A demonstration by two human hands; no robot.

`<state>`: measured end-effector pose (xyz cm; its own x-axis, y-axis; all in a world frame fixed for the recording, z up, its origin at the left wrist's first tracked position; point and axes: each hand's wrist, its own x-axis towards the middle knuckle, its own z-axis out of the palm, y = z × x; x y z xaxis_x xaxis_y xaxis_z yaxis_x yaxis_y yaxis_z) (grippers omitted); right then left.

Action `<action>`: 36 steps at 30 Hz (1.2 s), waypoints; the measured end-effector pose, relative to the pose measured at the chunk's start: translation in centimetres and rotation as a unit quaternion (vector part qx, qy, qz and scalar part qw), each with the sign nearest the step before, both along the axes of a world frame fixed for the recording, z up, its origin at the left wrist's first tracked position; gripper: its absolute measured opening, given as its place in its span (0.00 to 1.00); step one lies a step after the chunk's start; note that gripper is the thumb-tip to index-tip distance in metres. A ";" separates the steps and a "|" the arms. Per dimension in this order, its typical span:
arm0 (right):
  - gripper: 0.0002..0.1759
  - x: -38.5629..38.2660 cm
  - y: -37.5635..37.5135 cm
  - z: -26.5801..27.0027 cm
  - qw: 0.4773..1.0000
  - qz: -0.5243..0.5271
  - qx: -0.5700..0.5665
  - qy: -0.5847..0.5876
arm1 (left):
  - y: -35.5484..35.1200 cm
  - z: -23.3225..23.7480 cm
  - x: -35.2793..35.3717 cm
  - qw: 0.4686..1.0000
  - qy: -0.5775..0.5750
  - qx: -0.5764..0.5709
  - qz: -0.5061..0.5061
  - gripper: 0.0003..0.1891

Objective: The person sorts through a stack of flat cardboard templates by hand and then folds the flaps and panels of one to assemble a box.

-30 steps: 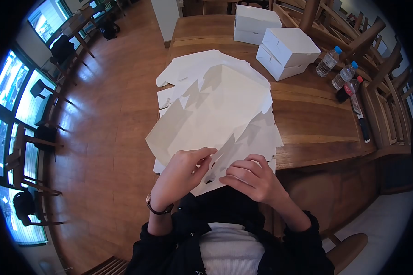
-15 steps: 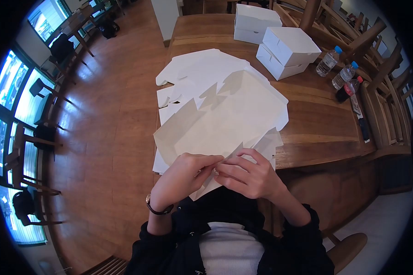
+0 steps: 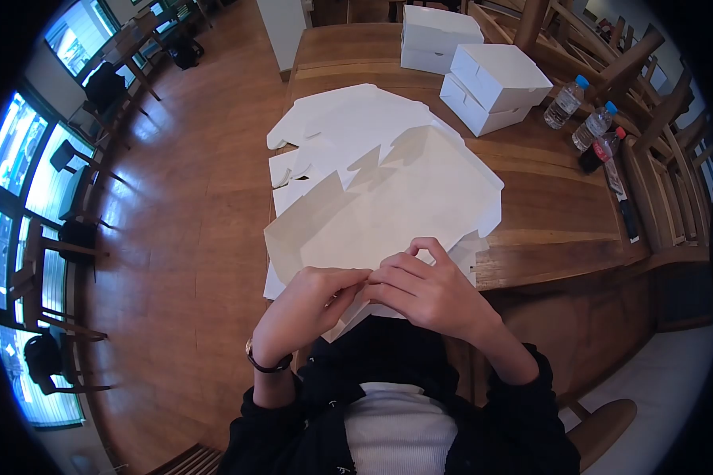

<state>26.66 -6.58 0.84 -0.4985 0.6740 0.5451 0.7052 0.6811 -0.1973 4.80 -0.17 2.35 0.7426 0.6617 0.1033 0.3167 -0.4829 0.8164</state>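
Observation:
A partly folded white cardboard box (image 3: 396, 198) lies in front of me, its far and left side panels standing up. Both hands meet at its near edge. My left hand (image 3: 313, 305) pinches the flap there between thumb and fingers. Beside it, my right hand (image 3: 432, 289) has its fingers bent round the same edge, close to the left fingertips. The folds right under my fingers are hidden. Beneath the box lie flat white cardboard blanks (image 3: 337, 115) with cut-out flaps, resting on the wooden table (image 3: 547, 214).
Two white assembled boxes stand at the back, a farther box (image 3: 440, 39) and a nearer box (image 3: 499, 83). To the right are two clear bottles (image 3: 566, 103) with blue caps and a red-capped cola bottle (image 3: 600, 152). A black-handled cutter (image 3: 628, 220) lies near the right edge, by upturned chairs (image 3: 665, 158).
Both hands have shifted slightly left and up along the near edge, still gripping it. The right side of the box has moved a little to the right; its near right flap is now more upright.

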 end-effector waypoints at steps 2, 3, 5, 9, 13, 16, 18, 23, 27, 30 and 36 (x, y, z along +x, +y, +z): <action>0.10 -0.1 -0.2 0.3 1.000 -0.010 -0.010 -0.007 | -0.2 0.5 0.1 0.999 0.018 0.035 -0.002 0.10; 0.10 -0.1 -0.3 0.5 1.000 -0.014 -0.016 -0.011 | -0.3 0.7 0.1 0.998 0.027 0.052 -0.003 0.10; 0.09 -0.2 -0.6 0.8 0.999 -0.030 -0.010 -0.028 | -0.3 0.9 0.1 0.997 0.038 0.066 -0.013 0.10; 0.09 -0.4 -0.9 1.7 0.996 -0.062 -0.020 -0.069 | -0.4 0.8 0.2 0.995 0.044 0.084 -0.010 0.10; 0.10 -0.6 -0.9 1.2 0.996 -0.061 -0.017 -0.070 | -0.2 0.6 -0.1 0.997 0.047 0.055 -0.005 0.11; 0.10 -0.7 -0.9 0.3 0.998 -0.037 0.022 -0.048 | 0.0 0.9 -0.2 0.998 0.049 0.014 -0.028 0.11; 0.10 -0.8 -1.0 -0.3 0.998 -0.017 0.051 -0.039 | 0.2 1.7 -0.2 0.995 0.076 -0.040 -0.049 0.10; 0.12 -0.6 -0.8 -0.7 0.998 -0.013 0.010 -0.053 | 0.3 1.2 -0.3 0.996 0.074 -0.023 -0.033 0.11; 0.13 -0.7 -0.8 -0.7 0.998 -0.013 -0.007 -0.055 | 0.7 1.1 -0.6 0.992 0.121 -0.015 -0.043 0.15; 0.14 -0.7 -0.9 -0.5 0.997 -0.024 -0.014 -0.070 | 0.5 1.0 -0.6 0.996 0.079 -0.002 -0.032 0.12; 0.11 -1.1 -1.4 0.0 0.994 -0.065 -0.021 -0.079 | 0.8 1.0 -0.6 0.996 0.069 -0.032 -0.039 0.13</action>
<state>25.54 -7.98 0.87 -0.4832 0.7592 0.4360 0.8112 0.5756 -0.1033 4.22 0.59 3.34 0.7958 0.6040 -0.0440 0.3927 -0.4594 0.7967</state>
